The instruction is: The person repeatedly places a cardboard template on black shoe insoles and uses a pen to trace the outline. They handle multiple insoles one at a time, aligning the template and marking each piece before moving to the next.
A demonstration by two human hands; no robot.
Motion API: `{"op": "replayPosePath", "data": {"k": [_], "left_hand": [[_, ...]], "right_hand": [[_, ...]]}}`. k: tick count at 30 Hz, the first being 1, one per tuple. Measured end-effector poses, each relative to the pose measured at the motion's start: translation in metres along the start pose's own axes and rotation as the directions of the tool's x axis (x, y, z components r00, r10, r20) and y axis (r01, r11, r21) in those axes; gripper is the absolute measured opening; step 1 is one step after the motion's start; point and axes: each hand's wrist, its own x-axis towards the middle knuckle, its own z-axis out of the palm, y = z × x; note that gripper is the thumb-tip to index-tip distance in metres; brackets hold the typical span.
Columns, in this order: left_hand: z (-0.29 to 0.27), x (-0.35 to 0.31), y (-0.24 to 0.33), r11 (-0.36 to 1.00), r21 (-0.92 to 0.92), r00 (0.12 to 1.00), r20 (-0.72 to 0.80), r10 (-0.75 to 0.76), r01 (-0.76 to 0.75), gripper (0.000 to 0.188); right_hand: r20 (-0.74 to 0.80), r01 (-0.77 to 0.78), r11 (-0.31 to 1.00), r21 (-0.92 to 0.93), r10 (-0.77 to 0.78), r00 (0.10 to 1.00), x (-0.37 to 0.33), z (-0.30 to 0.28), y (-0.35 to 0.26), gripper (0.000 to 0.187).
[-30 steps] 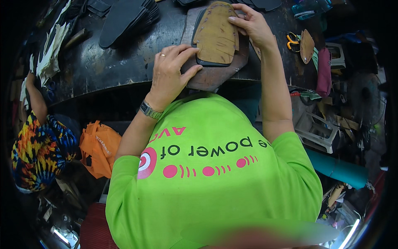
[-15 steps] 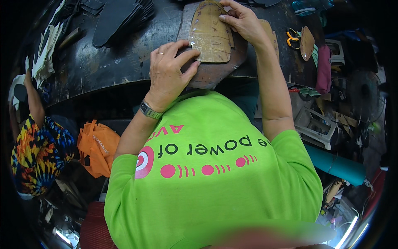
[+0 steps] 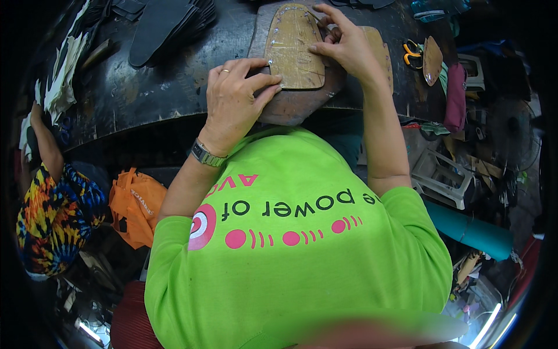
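A brown, rounded template [image 3: 295, 55] with dark marks along its edges lies on a dark, worn board [image 3: 293, 107] at the table's near edge. At its lower left corner, the thumb and fingertips of my left hand [image 3: 235, 93] press on the edge, holding it. My right hand [image 3: 343, 43] is at its upper right edge, thumb touching the surface and fingers curled in a pinch. A slim dark thing shows by those fingers, mostly hidden; its kind is unclear. Behind my right wrist lies a second brown template [image 3: 378, 55], partly covered.
Stacked black sole-shaped pieces [image 3: 165, 35] lie far left on the dark table [image 3: 151, 93]. Orange-handled scissors [image 3: 412, 53] and a smaller brown piece [image 3: 432, 61] are at the right. Another person's arm [image 3: 47, 139] reaches in at the left, near white scraps [image 3: 63, 75].
My right hand has shifted slightly right and down along the template's edge, its thumb now lower on the surface. The template sits slightly lower. My left hand stays at the lower left corner.
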Motion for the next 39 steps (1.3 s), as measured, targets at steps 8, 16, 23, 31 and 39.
{"op": "replayPosePath", "data": {"k": [8, 16, 23, 31, 39], "left_hand": [[0.003, 0.002, -0.004, 0.999, 0.042, 0.999, -0.027, 0.022, -0.021, 0.016], [0.002, 0.004, -0.007, 0.998, -0.058, 0.999, -0.014, 0.039, -0.040, 0.021], [-0.004, 0.008, -0.006, 0.995, -0.084, 0.996, 0.077, -0.042, 0.048, 0.037], [-0.004, 0.015, -0.007, 0.990, -0.125, 0.990, 0.136, -0.047, 0.064, 0.036], [-0.011, 0.021, -0.008, 0.979, -0.171, 0.971, 0.232, -0.065, 0.106, 0.036]], "right_hand": [[0.319, 0.039, 0.986, -0.164, 0.016, 0.948, -0.022, -0.020, -0.010, 0.083], [0.341, 0.076, 0.949, -0.307, 0.036, 0.939, -0.022, -0.015, -0.018, 0.091], [0.354, 0.091, 0.949, -0.303, 0.023, 0.935, -0.020, -0.015, -0.019, 0.090], [0.318, 0.032, 0.956, -0.292, 0.066, 0.946, -0.025, -0.014, -0.019, 0.092], [0.249, 0.033, 0.964, -0.263, 0.035, 0.968, -0.028, -0.013, -0.016, 0.091]]}}
